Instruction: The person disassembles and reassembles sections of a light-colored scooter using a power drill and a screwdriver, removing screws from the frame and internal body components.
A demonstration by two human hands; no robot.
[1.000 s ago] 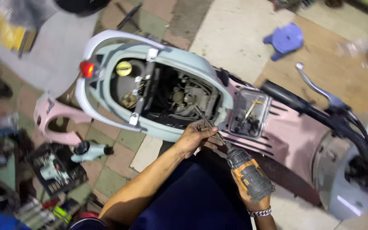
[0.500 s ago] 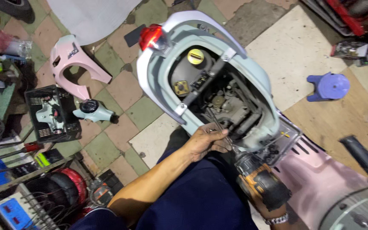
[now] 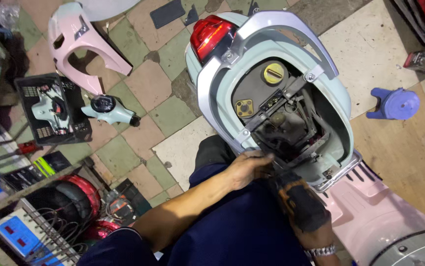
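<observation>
A checkered floor of worn green, pink and cream tiles, with a small blue stool standing on it.

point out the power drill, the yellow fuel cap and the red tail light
power drill [image 3: 296, 199], head view, on its dark body in the right hand
yellow fuel cap [image 3: 274, 73], head view, on the cap's top face
red tail light [image 3: 211, 33], head view, on the red lens
</observation>
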